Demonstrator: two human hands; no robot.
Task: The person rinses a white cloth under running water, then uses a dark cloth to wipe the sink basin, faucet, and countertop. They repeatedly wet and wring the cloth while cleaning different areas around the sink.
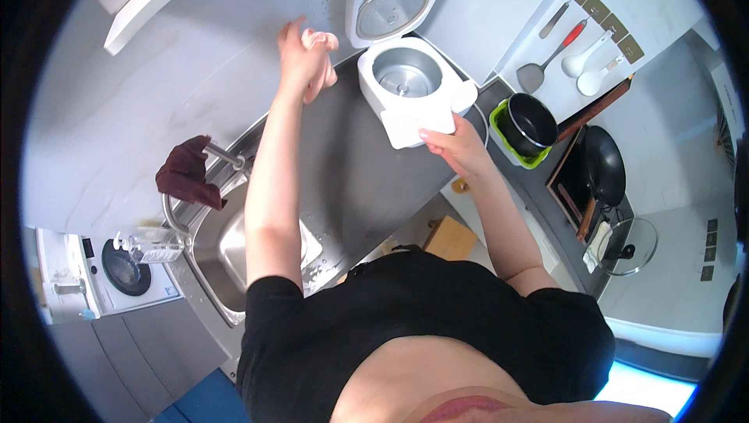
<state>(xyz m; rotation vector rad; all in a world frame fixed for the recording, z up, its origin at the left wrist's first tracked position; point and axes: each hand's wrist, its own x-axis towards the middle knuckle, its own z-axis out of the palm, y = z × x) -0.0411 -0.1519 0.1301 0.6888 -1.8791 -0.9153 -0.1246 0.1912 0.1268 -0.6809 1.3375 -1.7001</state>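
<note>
My left hand [304, 60] is raised beside the wall, left of the rice cooker, shut on a crumpled pale pink cloth [320, 75]. A white rice cooker [377, 87] stands on the dark counter with its lid [393, 9] raised; the metal inside of the cooker [408, 72] shows. At the cooker's front, my right hand [450, 142] has its thumb and fingers on a flat white piece [409, 125]. Whether this piece is loose or part of the cooker, I cannot tell.
The steel sink [219, 242] lies at left, with a dark red cloth [190, 174] over its faucet and a pump bottle [155, 244] beside it. Right of the cooker are a black pot [529, 125] in a green basket [497, 116], a wok [605, 165], a glass lid [641, 247] and hanging utensils [559, 49].
</note>
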